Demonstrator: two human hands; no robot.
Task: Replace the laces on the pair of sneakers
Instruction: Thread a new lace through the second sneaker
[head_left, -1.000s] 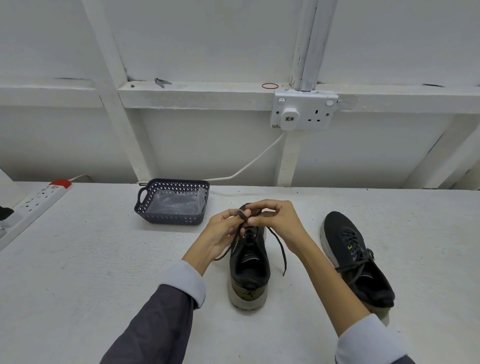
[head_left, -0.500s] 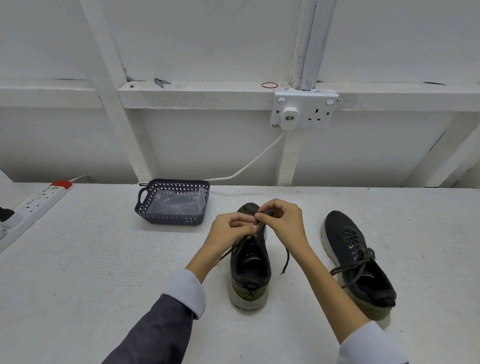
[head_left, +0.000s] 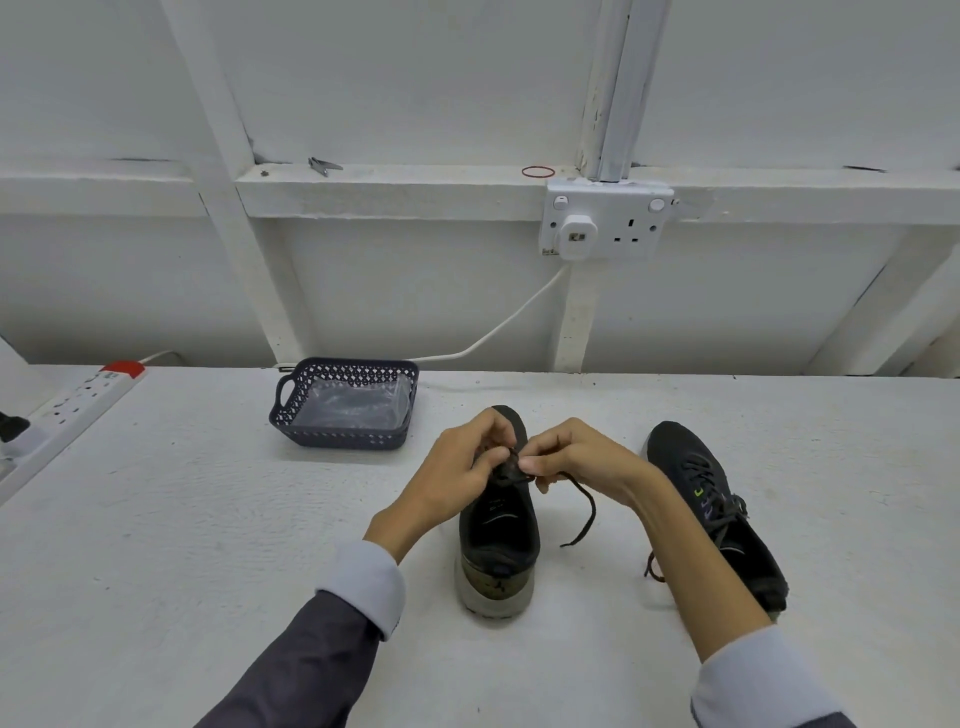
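Pinching a bunched part of the dark lace (head_left: 584, 512) between curled fingers and thumbs, the left hand (head_left: 457, 467) and right hand (head_left: 576, 460) meet almost knuckle to knuckle above the front of the shoe (head_left: 498, 540), both forearms reaching in from below. The lace's free end trails from under the right hand and curves down just right of the shoe. The shoe stands upright mid-desk (head_left: 182, 545), heel toward the person, with a black upper and a pale sole. A second shoe (head_left: 711, 499), black and laced, lies to the right, partly behind the right forearm. A dark perforated basket (head_left: 291, 415) sits farther back, to the left.
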